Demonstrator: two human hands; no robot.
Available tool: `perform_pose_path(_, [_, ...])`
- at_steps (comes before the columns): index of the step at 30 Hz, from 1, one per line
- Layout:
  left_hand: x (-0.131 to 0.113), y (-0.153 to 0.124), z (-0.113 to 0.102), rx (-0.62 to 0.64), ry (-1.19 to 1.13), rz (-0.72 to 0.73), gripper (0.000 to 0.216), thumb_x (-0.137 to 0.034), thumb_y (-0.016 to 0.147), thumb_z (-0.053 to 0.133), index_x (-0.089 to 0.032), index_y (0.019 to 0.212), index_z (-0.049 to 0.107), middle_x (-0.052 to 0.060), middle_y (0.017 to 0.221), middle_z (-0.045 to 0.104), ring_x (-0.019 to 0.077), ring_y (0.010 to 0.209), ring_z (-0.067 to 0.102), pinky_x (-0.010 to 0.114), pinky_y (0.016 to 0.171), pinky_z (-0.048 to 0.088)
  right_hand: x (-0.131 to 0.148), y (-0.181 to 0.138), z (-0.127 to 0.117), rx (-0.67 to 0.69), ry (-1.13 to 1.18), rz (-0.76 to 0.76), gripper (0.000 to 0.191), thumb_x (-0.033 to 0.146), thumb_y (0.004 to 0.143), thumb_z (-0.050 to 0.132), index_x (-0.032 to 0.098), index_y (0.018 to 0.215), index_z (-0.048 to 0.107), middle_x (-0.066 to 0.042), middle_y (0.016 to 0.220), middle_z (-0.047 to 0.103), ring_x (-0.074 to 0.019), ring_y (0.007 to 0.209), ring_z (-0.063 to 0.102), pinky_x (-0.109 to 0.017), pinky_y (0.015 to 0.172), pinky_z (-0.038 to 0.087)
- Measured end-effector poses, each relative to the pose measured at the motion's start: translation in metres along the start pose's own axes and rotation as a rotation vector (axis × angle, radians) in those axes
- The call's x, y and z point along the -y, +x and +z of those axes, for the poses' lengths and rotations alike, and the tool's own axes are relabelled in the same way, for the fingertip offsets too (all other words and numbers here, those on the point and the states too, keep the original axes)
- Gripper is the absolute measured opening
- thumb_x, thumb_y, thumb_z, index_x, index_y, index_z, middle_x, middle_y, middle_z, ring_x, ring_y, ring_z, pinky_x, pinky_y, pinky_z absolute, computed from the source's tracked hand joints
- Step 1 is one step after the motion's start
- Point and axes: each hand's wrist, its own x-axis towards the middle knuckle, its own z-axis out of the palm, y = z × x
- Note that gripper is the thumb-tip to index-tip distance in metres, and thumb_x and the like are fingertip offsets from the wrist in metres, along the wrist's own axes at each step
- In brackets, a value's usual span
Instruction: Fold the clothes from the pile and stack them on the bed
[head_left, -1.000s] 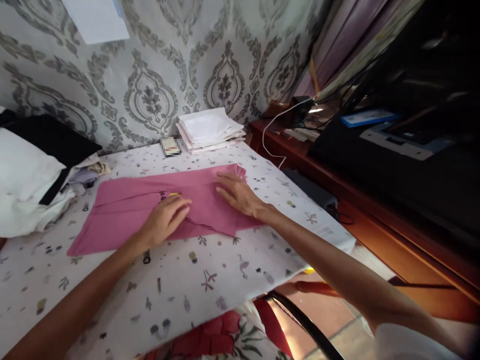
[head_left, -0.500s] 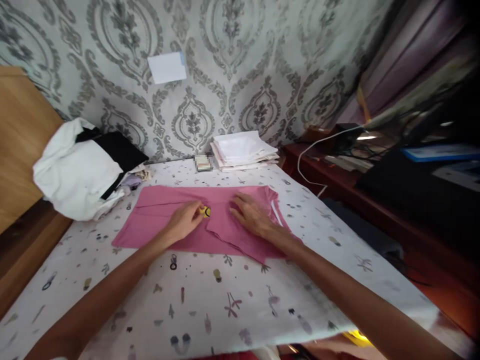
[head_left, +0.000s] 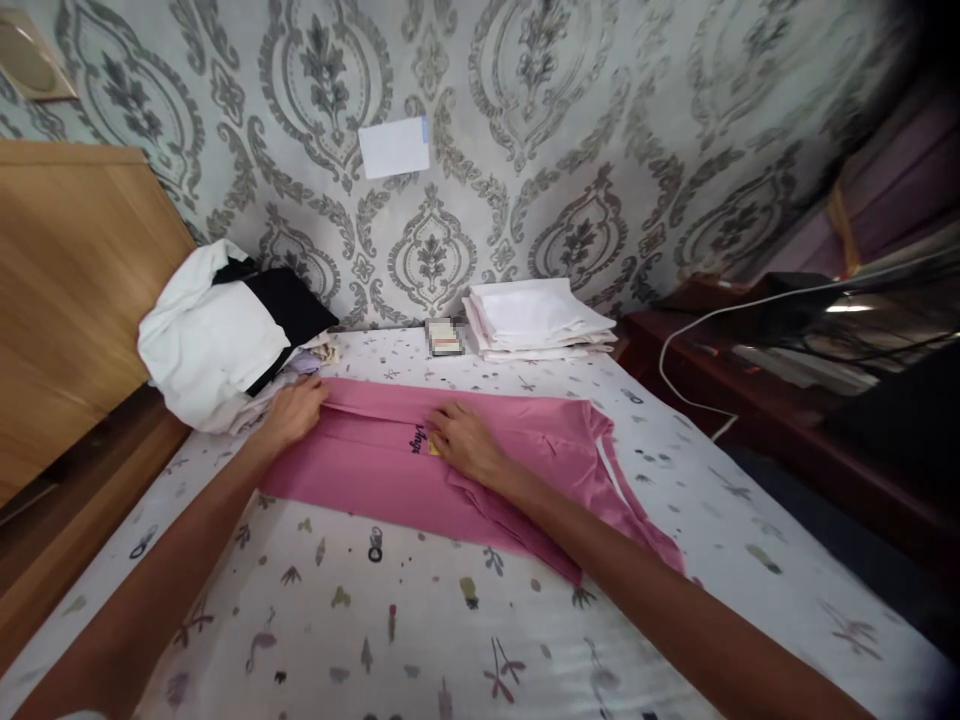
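A pink garment [head_left: 360, 470] lies folded lengthwise on the patterned white table cover [head_left: 390, 620]. My left hand [head_left: 294, 412] rests on the garment's far left end, fingers curled over its edge. My right hand [head_left: 466, 442] lies flat and open on the middle of the garment, beside a small dark print and a yellow mark. The garment's right end trails toward the near right.
A heap of white and black clothes [head_left: 217, 335] sits at the back left. A stack of folded white cloth [head_left: 536, 318] and a small box [head_left: 444, 336] stand by the patterned wall. A wooden panel [head_left: 67, 290] is at left; a dark red cabinet [head_left: 757, 400] with cables at right.
My left hand slid from the middle of the garment to its left end. My right hand moved left to the garment's centre. The view swung left.
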Motion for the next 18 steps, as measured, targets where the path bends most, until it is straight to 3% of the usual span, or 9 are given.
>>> perform_pose_path(5, [0.004,-0.004,0.002,0.084,0.005,-0.009,0.038,-0.005,0.085,0.041,-0.018,0.105,0.071,0.015,0.122,0.067,0.0313,0.117,0.060,0.047,0.099,0.046,-0.009,0.000,0.007,0.007,0.063,-0.009,0.033,0.029,0.099,0.051,0.018,0.124,0.067,-0.012,0.136,0.062,-0.0274,0.126,0.052,-0.045,0.110,0.038])
perform_pose_path(9, [-0.035,0.013,-0.005,0.013,-0.205,-0.018,0.038,-0.014,0.093,0.039,-0.016,0.121,0.066,0.014,0.128,0.067,0.0286,0.122,0.060,0.042,0.106,0.044,-0.010,0.004,-0.002,-0.024,0.113,0.026,0.037,0.031,0.103,0.038,0.019,0.121,0.069,-0.010,0.129,0.068,-0.0234,0.119,0.060,-0.038,0.104,0.043])
perform_pose_path(13, [-0.068,0.036,0.010,0.014,-0.437,0.045,0.053,-0.042,0.103,0.032,-0.019,0.148,0.046,0.008,0.154,0.048,0.0227,0.139,0.047,0.030,0.114,0.037,-0.027,0.002,-0.006,-0.012,-0.020,0.092,0.040,0.031,0.103,0.036,0.016,0.128,0.065,-0.014,0.136,0.063,-0.0252,0.130,0.055,-0.040,0.110,0.038])
perform_pose_path(15, [-0.060,0.046,0.024,0.054,-0.420,0.014,0.059,-0.048,0.102,0.033,-0.015,0.150,0.042,0.012,0.158,0.042,0.0267,0.146,0.037,0.036,0.118,0.030,-0.040,-0.002,-0.001,0.000,-0.090,0.102,0.044,0.033,0.103,0.038,0.015,0.136,0.059,-0.016,0.145,0.056,-0.0273,0.139,0.047,-0.045,0.114,0.035])
perform_pose_path(18, [-0.024,0.054,0.042,0.095,-0.367,-0.141,0.061,-0.047,0.102,0.031,-0.010,0.150,0.040,0.020,0.160,0.033,0.0317,0.150,0.026,0.051,0.119,0.025,-0.055,-0.007,0.007,-0.015,-0.114,0.106,0.049,0.037,0.102,0.037,0.015,0.142,0.054,-0.017,0.150,0.050,-0.0295,0.144,0.040,-0.051,0.115,0.032])
